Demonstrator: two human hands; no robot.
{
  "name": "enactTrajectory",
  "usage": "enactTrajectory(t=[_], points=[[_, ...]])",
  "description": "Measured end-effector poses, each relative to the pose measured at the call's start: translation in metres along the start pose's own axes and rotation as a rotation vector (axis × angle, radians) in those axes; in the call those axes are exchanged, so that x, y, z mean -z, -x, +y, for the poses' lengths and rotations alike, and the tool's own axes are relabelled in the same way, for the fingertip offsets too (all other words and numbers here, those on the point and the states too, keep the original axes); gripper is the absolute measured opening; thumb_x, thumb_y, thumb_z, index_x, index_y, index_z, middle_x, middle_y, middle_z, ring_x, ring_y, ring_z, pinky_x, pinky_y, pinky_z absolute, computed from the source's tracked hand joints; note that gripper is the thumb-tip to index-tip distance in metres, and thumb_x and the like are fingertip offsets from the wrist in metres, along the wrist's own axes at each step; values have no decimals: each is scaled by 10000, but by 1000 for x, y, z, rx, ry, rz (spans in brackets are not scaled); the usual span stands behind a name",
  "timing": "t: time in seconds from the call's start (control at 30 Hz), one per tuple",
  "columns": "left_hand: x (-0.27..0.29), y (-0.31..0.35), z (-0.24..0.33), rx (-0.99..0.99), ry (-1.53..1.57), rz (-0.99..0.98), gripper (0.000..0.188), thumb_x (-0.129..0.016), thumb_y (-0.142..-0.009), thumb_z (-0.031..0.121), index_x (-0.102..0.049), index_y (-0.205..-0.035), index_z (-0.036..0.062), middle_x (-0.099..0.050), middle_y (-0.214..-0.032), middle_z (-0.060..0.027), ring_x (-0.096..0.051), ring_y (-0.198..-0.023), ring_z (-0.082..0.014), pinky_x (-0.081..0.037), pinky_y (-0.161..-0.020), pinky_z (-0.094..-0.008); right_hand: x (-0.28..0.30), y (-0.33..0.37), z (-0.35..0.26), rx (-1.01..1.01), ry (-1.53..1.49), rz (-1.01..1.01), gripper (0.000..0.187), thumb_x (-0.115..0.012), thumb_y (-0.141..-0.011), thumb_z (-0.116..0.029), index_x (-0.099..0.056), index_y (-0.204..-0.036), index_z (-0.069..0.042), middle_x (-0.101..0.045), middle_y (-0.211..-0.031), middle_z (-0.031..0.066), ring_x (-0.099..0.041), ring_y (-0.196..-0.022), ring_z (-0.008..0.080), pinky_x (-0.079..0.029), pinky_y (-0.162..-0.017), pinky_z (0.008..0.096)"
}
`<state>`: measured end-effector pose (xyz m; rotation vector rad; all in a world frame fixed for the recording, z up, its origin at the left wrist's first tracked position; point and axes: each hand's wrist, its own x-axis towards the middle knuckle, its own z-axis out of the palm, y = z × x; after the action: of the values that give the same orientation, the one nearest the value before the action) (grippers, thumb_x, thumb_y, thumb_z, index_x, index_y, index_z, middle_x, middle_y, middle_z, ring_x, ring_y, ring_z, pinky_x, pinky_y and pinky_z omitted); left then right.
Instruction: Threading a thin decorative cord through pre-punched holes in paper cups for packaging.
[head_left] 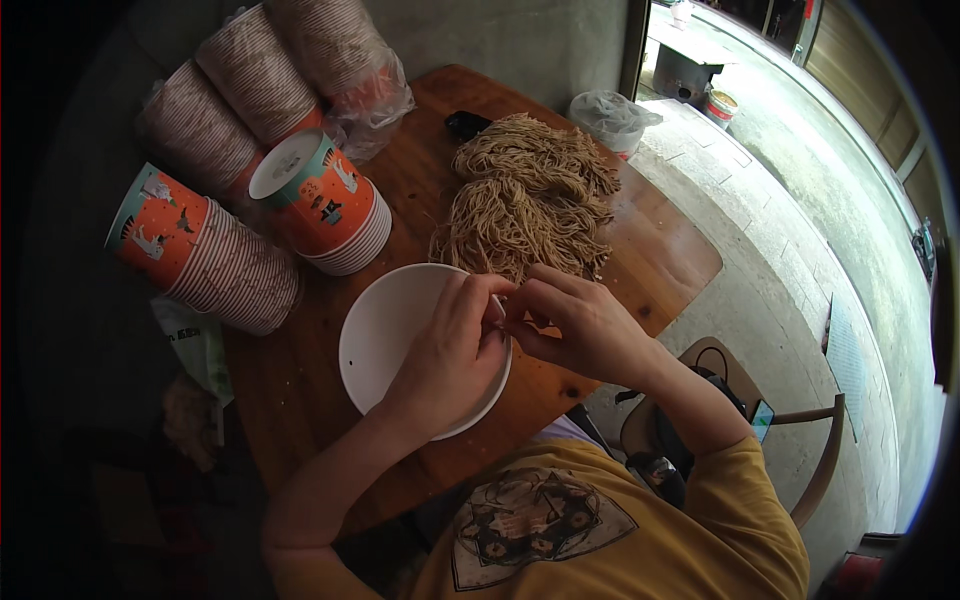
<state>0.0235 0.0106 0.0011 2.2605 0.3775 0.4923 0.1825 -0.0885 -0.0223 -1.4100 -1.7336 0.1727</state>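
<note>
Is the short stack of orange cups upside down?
Upside down: the short stack of orange cups has its white rims bunched at the lower end.

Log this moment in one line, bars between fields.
left hand over white bowl | right hand by bowl's right rim | grasp unclear | tan strands beyond | stacked cups left | wooden table
</note>
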Motion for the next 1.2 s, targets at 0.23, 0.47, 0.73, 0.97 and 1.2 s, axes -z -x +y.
enactTrajectory(t=[0.23,0.47,0.73,0.97,1.2], points=[[-2,5,1,-103,-239,115,212,-584,-799,-66,-518,-991,-5,-438,-1026,-114,-601,-869,-264,-529,-707,-366,0,1,0,-17,-7,0,124,-667,-805,-98,-576,-877,-56,-532,-814,74,-594,-686,252,-501,-573,350],[-4,8,4,-231,-525,192,179,-587,-778,-67,-519,-928,3,-481,-930,-123,-589,-837,-297,-498,-658,-387,0,1,-1,-6,26,-6,115,-672,-810,-78,-596,-893,-54,-543,-818,68,-597,-672,220,-503,-574,314],[-10,9,-2,-3,-131,190,145,-597,-819,-2,-489,-913,26,-536,-873,-117,-596,-777,-301,-494,-648,-383,-1,2,-2,-5,-10,3,120,-673,-813,-82,-591,-897,-55,-548,-812,64,-595,-665,207,-499,-568,309],[-9,8,-9,185,260,160,109,-589,-840,-2,-517,-913,32,-563,-870,-43,-576,-745,-133,-490,-663,-294,-6,6,-4,-203,-207,-17,128,-641,-831,-129,-562,-896,-53,-573,-831,95,-623,-710,247,-504,-618,343],[-5,5,-7,366,772,120,105,-598,-863,14,-531,-928,60,-551,-894,16,-517,-837,-51,-435,-781,-213,-22,15,2,-456,-570,18,105,-620,-884,-106,-555,-934,-41,-540,-780,-31,-472,-694,19,-412,-594,206]])
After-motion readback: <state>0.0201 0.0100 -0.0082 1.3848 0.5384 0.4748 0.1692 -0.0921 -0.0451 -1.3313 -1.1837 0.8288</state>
